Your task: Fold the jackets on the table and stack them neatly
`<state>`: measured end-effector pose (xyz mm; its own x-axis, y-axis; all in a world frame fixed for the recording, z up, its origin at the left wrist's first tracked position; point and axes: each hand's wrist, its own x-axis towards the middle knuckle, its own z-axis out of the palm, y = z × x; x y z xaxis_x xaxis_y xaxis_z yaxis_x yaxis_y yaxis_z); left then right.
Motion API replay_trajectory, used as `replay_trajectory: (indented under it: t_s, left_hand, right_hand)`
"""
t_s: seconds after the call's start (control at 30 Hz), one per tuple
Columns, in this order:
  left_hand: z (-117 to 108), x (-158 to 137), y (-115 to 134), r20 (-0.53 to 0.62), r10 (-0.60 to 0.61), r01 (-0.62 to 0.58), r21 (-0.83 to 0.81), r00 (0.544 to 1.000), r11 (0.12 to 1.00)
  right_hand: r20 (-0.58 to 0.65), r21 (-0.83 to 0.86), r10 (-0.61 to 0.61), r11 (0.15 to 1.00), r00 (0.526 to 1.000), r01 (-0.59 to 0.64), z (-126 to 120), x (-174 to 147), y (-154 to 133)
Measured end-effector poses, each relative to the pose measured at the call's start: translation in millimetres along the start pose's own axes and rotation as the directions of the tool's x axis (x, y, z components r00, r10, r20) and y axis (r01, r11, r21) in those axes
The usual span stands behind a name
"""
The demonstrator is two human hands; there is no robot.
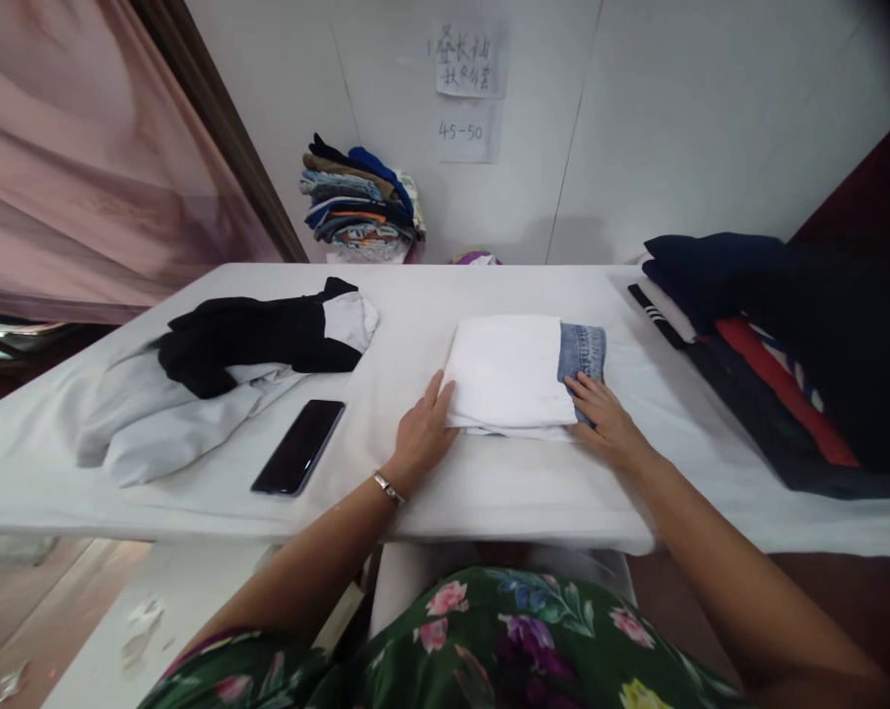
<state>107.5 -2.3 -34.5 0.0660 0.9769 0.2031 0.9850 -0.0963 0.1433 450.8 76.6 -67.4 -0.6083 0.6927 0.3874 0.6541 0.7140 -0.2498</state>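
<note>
Touching the left edge of a folded white garment [505, 364] with the left hand [424, 430] and laying the right hand [603, 418] on blue denim [584, 347] at its right end, over a white-covered table [504, 492]. Wearing a green flowered top [481, 650] and a bracelet [387, 487] on the left wrist, with a dark phone [298, 447] left of it, a black garment [260, 340] on pale cloth [164, 433] beyond that, and a stack of mostly dark clothes [755, 384] at the right. Facing a pale wall [652, 128] with two handwritten sheets [470, 61] and a pile of folded clothes [360, 202] below them to the left.
</note>
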Motion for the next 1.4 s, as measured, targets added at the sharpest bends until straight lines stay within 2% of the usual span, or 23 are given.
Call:
replay_trajectory:
  t_s: [0.2,0.43,0.6,0.7,0.8,0.87,0.97,1.03,1.13,1.2,1.3,1.4]
  left_hand:
    - [0.4,3.1,-4.3,0.103,-0.024,0.010,0.130,0.994,0.991]
    - [-1.7,1.7,-8.7,0.148,-0.030,0.013,0.117,0.989,0.993]
    - [-0.1,-7.8,-16.2,0.049,0.029,-0.031,0.036,0.998,0.999]
    - [-3.3,-6.8,-10.3,-0.012,0.195,-0.196,-0.048,0.981,0.979]
    - [-7.4,11.0,4.7,-0.089,0.355,-0.362,-0.076,0.931,0.929]
    - [-5.1,30.2,14.4,-0.137,0.361,-0.370,-0.047,0.923,0.928]
    - [9.5,56.1,21.3,-0.153,0.309,-0.312,0.006,0.939,0.950]
    - [22.8,64.6,20.6,-0.141,0.303,-0.303,0.027,0.942,0.953]
    - [37.6,65.6,16.9,-0.144,0.313,-0.309,0.045,0.939,0.950]
    - [41.7,63.5,15.0,-0.154,0.315,-0.311,0.052,0.936,0.949]
    - [42.7,61.9,14.0,-0.175,0.316,-0.310,0.061,0.932,0.949]
    - [41.5,61.7,14.3,-0.178,0.314,-0.308,0.064,0.932,0.949]
  right_hand:
    - [0.008,-0.034,-0.016,0.999,1.000,0.016,-0.9,-1.4,-5.0]
    - [0.028,-0.039,-0.009,0.999,1.000,0.010,-0.3,-5.8,-11.8]
    - [-0.031,-0.020,0.022,1.000,0.999,-0.022,-4.9,-12.5,-28.9]
    - [-0.109,-0.028,-0.023,0.999,0.994,0.020,-15.1,-3.1,-56.0]
    - [-0.141,-0.099,-0.068,0.994,0.988,0.054,-21.4,19.7,-81.7]
    - [-0.093,-0.154,-0.030,0.988,0.995,0.016,-18.8,34.4,-87.5]
    - [0.039,-0.206,0.081,0.976,0.996,-0.072,-6.7,41.6,-78.7]
    - [0.093,-0.220,0.122,0.970,0.988,-0.099,0.3,36.9,-70.1]
    - [0.107,-0.206,0.121,0.974,0.987,-0.097,-1.3,33.3,-67.6]
    - [0.079,-0.191,0.122,0.976,0.989,-0.105,-10.2,45.1,-72.1]
    - [0.009,-0.190,0.121,0.975,0.993,-0.117,-24.9,85.8,-72.1]
    - [0.010,-0.196,0.170,0.967,0.985,-0.165,-27.2,129.3,-47.5]
